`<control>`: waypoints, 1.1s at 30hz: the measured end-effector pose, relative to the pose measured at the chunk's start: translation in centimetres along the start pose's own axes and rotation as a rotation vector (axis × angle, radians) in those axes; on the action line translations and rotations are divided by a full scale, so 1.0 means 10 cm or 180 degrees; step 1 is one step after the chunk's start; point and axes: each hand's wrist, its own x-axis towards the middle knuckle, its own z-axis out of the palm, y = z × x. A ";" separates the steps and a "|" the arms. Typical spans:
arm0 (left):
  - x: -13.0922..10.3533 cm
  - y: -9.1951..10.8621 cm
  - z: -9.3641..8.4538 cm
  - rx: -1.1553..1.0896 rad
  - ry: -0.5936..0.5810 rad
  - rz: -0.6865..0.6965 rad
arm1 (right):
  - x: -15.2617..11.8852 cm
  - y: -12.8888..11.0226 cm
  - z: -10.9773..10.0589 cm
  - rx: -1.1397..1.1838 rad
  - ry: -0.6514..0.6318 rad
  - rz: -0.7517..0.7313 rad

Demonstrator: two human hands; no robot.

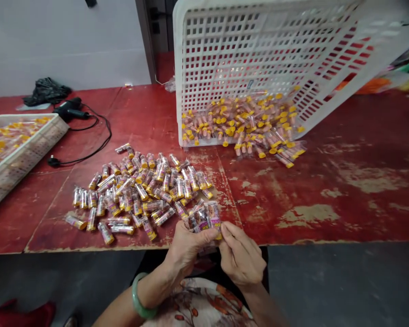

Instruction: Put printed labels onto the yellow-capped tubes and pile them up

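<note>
Near the front edge of the red table, my left hand (pixel 187 245) is wrapped round several small printed wrappers (pixel 201 218), its thumb across their lower part. The fingers of my right hand (pixel 240 254) are closed at the right side of the bunch, pinching the bottom of the rightmost printed piece (pixel 214 214). Part of the bunch is hidden behind my fingers. Just left of and beyond my hands lies a loose pile of small clear tubes (pixel 150 181) with yellow ends and purple labels.
A white crate (pixel 178 68) stands on its side at the back, yellow-capped tubes (pixel 245 120) spilling from it. Another white crate (pixel 23 152) holds similar pieces at the left. Behind it are a black heat-gun-like tool (pixel 70 109) with a cord and a black bag (pixel 47 91).
</note>
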 end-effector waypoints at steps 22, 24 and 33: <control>0.08 -0.04 -0.11 0.0191 0.0372 0.0179 | -0.02 -0.02 0.26 -0.0573 0.0283 -0.0226; 0.08 -0.05 -0.12 0.0195 0.0409 0.0166 | -0.03 -0.01 0.27 -0.0595 0.0270 -0.0257; 0.21 0.13 -0.18 0.0392 0.0791 0.0201 | 0.12 0.06 0.36 0.0041 -0.0593 -0.0384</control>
